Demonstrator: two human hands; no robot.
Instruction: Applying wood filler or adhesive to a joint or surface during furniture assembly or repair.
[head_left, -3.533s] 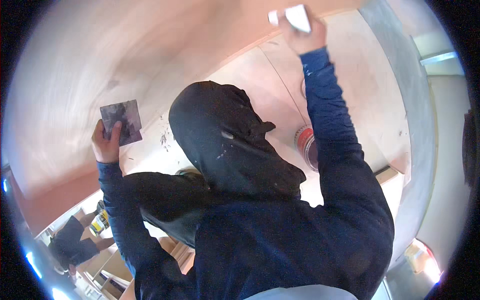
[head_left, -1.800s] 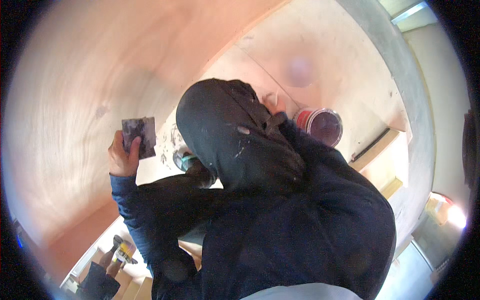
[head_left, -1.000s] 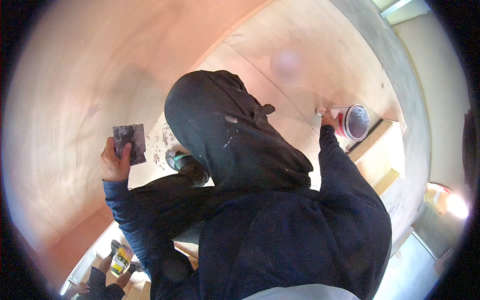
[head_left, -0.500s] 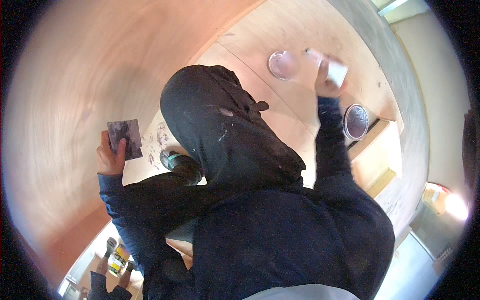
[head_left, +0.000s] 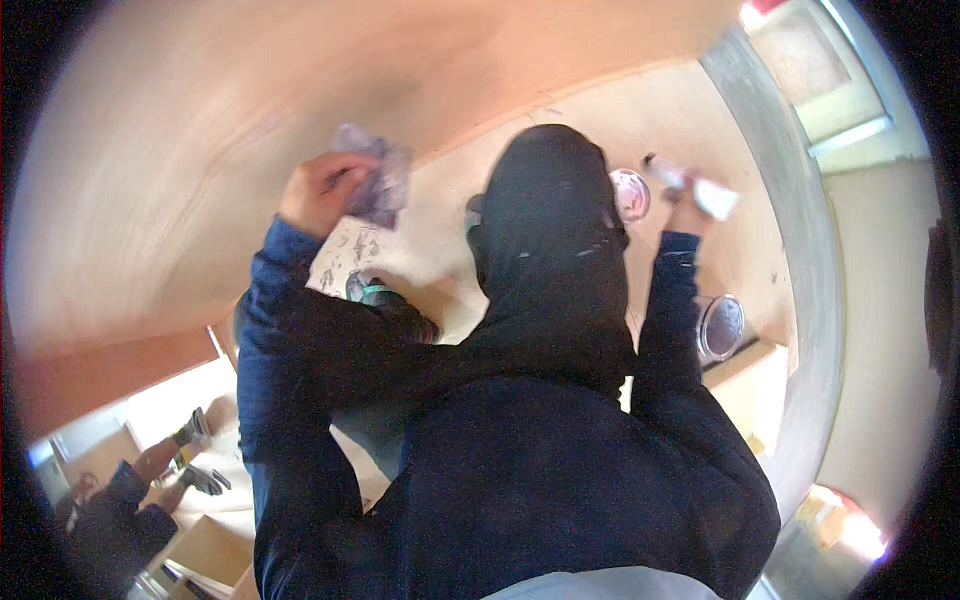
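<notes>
My left hand is closed on a thin, roughly square spreader plate, smeared grey-purple and blurred by motion, held up near the curved wood wall. On the right, my right hand grips a white tube with a dark tip, also blurred. Left of that hand lies a round clear dish with pinkish smears, partly hidden by my black-clothed bent knee. A second round container, dark grey inside, stands beside my right forearm.
The curved wood wall rises on the left. Dark smears mark the pale floor by a shoe with a teal strip. A wooden box stands at right. Another person's legs show at lower left, near an open box.
My left hand with the spreader plate has swung right and up. My right hand and the white tube have shifted slightly right and down. The view has turned, and my knee appears farther right.
</notes>
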